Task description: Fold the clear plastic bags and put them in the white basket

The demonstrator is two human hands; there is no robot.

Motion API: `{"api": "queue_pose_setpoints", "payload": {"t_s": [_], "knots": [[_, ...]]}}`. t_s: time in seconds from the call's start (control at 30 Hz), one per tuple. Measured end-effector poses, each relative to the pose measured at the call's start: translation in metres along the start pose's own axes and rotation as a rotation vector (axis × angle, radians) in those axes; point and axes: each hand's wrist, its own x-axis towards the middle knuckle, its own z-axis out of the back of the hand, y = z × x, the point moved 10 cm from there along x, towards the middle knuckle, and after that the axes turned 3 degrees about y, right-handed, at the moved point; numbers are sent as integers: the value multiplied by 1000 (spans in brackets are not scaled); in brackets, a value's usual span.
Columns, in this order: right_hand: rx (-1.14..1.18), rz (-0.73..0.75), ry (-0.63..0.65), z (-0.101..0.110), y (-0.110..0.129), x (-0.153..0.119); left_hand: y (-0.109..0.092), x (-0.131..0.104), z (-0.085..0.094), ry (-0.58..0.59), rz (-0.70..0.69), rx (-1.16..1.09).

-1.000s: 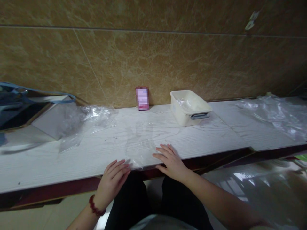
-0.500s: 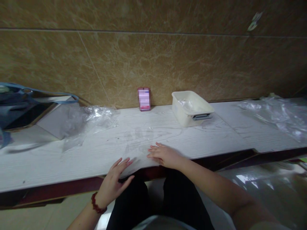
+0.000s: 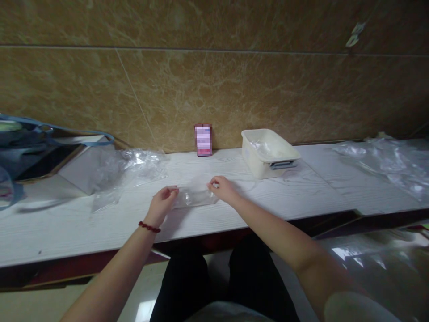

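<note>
A clear plastic bag point(image 3: 196, 197) is stretched between my two hands over the white wood-grain table point(image 3: 201, 223). My left hand point(image 3: 163, 201), with a red bracelet on the wrist, pinches the bag's left end. At the right end, the fingers of my right hand point(image 3: 223, 188) are closed on the plastic. The bag looks flat and see-through, and its upper edge is hard to make out.
A phone point(image 3: 203, 140) leans on the brown wall. A cream bin point(image 3: 258, 163) holding clear plastic stands right of it. Crumpled plastic point(image 3: 140, 163), a white box point(image 3: 72, 174) and blue fabric point(image 3: 13, 150) lie left. More plastic sheeting point(image 3: 398, 163) lies far right.
Both hands have moved forward from the table's front edge and gone from open to pinching. The clear bag, earlier lying flat under them, is now held at both ends.
</note>
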Motion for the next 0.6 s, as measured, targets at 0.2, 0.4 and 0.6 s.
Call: {"api": "queue_pose_setpoints", "payload": {"t_s": [0.2,0.4,0.6], "knots": [[-94,-214,48,-6,-29,24,31,38,-1,-39,174,168],[-84,-261,41,-14,-42,33,41,55,-3,14,211,422],[-126,-248,53,-17,-42,37,39,58,0,-2,232,452]]}}
